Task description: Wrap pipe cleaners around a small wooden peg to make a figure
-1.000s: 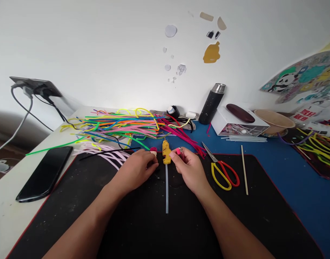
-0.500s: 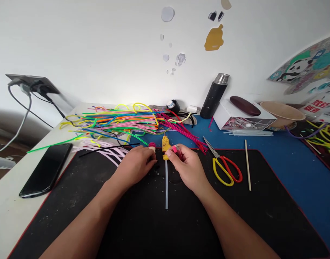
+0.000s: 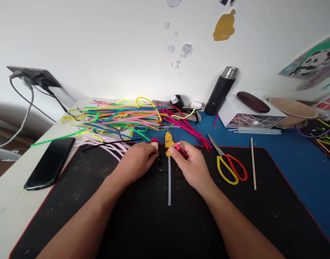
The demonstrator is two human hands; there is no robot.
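My right hand (image 3: 192,166) is closed around a pink lighter (image 3: 180,146), thumb near its top. It rests on the black mat (image 3: 165,223) just right of a small yellow glue gun (image 3: 168,143) with a clear glue stick (image 3: 169,183) trailing toward me. My left hand (image 3: 138,161) lies to the left of the glue gun, fingers curled together by a small red-topped piece (image 3: 154,142). I cannot make out what the left fingers hold.
A heap of coloured pipe cleaners (image 3: 118,120) lies behind the hands. Red and yellow scissors (image 3: 229,167) and a wooden stick (image 3: 253,162) lie to the right. A black phone (image 3: 50,162) sits at left, a dark flask (image 3: 221,90), white box (image 3: 251,115) and bowl (image 3: 293,109) at the back.
The view has tilted slightly down and shifted. My right hand with the lighter has edged closer to the glue gun. The left hand has barely moved.
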